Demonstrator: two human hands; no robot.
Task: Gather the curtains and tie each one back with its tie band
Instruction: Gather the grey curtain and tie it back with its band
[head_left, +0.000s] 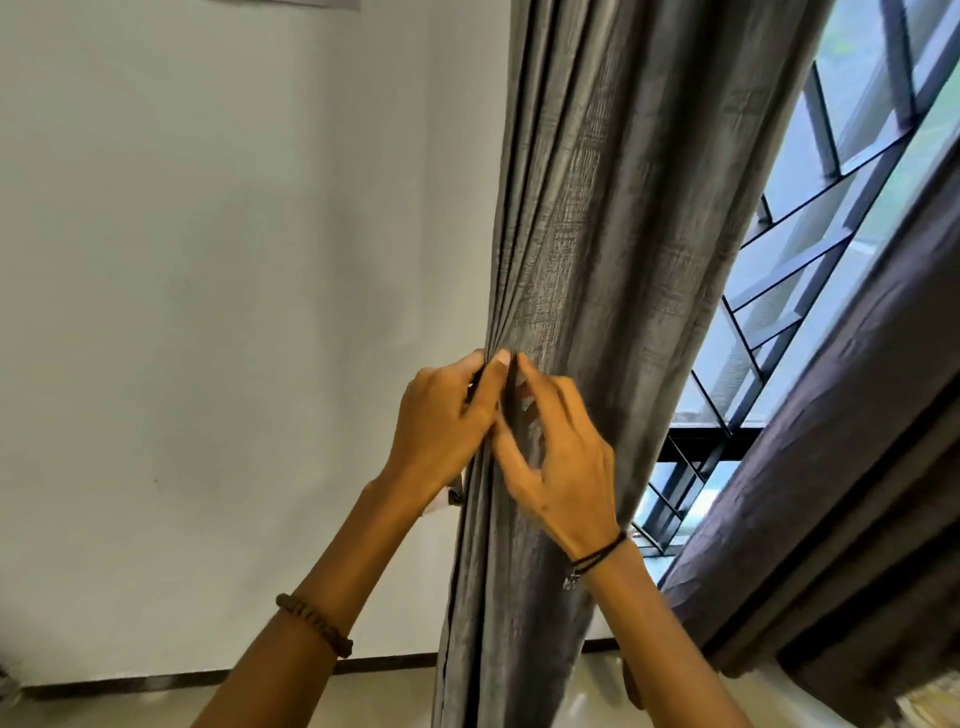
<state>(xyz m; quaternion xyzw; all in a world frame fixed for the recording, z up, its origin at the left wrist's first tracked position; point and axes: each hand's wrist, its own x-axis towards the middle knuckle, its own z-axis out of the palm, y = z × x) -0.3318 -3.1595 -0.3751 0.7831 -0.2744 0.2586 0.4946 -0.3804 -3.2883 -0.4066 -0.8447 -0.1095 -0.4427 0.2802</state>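
White wall (208, 260) on the left. A window (841, 171) with a dark metal grille sits on the right. Pale floor (363, 701) and a dark baseboard run along the bottom.

The grey curtain (597, 208) hangs down the middle of the view, between wall and window. It is gathered into tight folds and narrowest at hand level. A second, darker curtain (857, 467) hangs at the far right, loose and well apart from the hands.

Both hands meet on the grey curtain's left side, at the gathered waist, fingertips nearly touching.
- The left hand (441, 421) has curled fingers. Thumb and forefinger pinch the curtain's edge folds, and a thin dark bit shows under the thumb.
- The right hand (561, 457) lies over the front of the folds with its other fingers spread. Index and thumb pinch the band (513, 387).
- The band is a narrow dark strip standing upright against the curtain between the two hands. I can't tell whether it goes round the curtain.

A bead bracelet (311, 623) is on the left wrist and a black cord (597, 556) on the right wrist.

A small white object (444, 496) sits beside the curtain under the left hand, mostly hidden. I can't tell what it is.
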